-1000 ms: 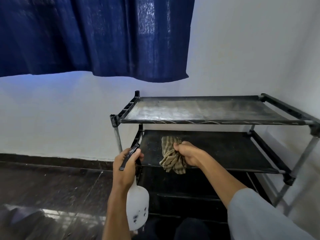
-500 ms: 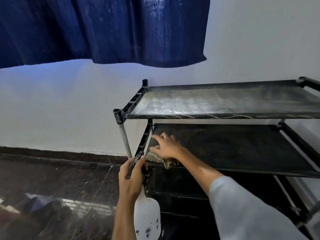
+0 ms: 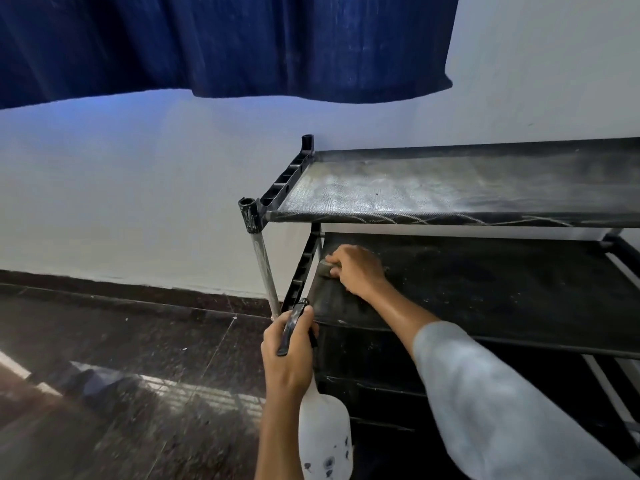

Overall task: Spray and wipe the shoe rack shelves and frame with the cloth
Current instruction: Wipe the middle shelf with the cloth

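Right hand (image 3: 356,271): arm extended, fingers curled over cloth (image 3: 325,267), pressing it on second shelf (image 3: 485,285), far-left corner. Left hand (image 3: 289,355): wrapped round spray bottle (image 3: 323,438) neck, bottle hanging near rack's left post (image 3: 265,271).

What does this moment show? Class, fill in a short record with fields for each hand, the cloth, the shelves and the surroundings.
left hand: left hand grips the spray bottle, bottle body hanging down
right hand: right hand holds the cloth against the second shelf
cloth position: near that shelf's left end
top shelf: top shelf looks dusty and streaked
surroundings: blue curtain, white wall, dark floor
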`<action>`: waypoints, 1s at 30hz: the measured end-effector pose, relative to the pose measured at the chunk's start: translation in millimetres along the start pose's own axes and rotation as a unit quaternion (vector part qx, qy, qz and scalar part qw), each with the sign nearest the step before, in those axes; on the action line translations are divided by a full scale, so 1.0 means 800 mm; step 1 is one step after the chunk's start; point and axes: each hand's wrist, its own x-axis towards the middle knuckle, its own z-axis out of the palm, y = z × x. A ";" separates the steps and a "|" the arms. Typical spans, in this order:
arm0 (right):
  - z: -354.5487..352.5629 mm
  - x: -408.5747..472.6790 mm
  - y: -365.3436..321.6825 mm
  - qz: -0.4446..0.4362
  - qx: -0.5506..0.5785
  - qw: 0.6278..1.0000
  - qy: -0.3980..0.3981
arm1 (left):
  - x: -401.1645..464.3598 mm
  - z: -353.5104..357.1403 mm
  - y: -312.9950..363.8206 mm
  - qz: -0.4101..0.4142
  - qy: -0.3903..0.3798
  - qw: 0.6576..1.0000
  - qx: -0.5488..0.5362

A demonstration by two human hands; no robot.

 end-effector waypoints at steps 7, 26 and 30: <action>-0.028 -0.040 0.000 -0.079 0.076 0.971 -0.211 | 0.005 -0.002 0.006 0.020 0.009 1.000 0.008; -0.041 -0.073 0.029 -0.069 0.107 0.977 -0.168 | -0.005 0.001 0.019 0.030 0.000 0.999 -0.014; -0.054 -0.060 0.081 0.035 0.037 0.997 -0.059 | -0.007 0.000 0.019 0.025 -0.006 0.999 -0.020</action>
